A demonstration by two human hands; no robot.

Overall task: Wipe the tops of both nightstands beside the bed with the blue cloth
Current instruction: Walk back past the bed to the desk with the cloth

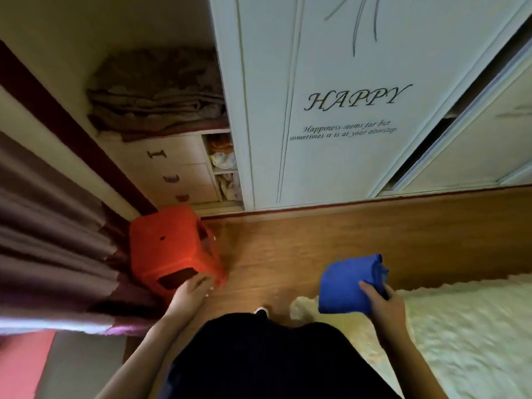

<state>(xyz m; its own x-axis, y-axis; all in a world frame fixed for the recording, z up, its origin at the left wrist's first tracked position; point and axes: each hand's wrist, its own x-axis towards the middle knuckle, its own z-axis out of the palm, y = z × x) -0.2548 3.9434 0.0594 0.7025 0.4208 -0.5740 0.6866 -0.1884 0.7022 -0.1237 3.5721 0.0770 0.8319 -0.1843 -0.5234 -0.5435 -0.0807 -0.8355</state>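
Head view, looking down past a dark garment at a wooden floor (359, 234). The right hand (384, 302) grips the blue cloth (345, 283), which is folded into a thick pad; the thumb lies across its near face and the fingers wrap round its right edge. The cloth is held in the air above the edge of a pale shaggy rug (460, 326), touching no surface. The left hand (194, 289) reaches down to a red plastic stool (169, 249) that stands on the floor by a mauve curtain (51, 240). Its fingers are curled at the stool's near corner, but motion blur makes it unclear whether they grasp the stool or only touch it. One shoe tip (261, 311) shows between the arms. Beyond the stool, a white cabinet with drawers (172, 165) carries a stack of folded brownish blankets (155, 96). To its right stands a white wardrobe door (331, 116) printed with the word HAPPY and a smaller line of script beneath it.
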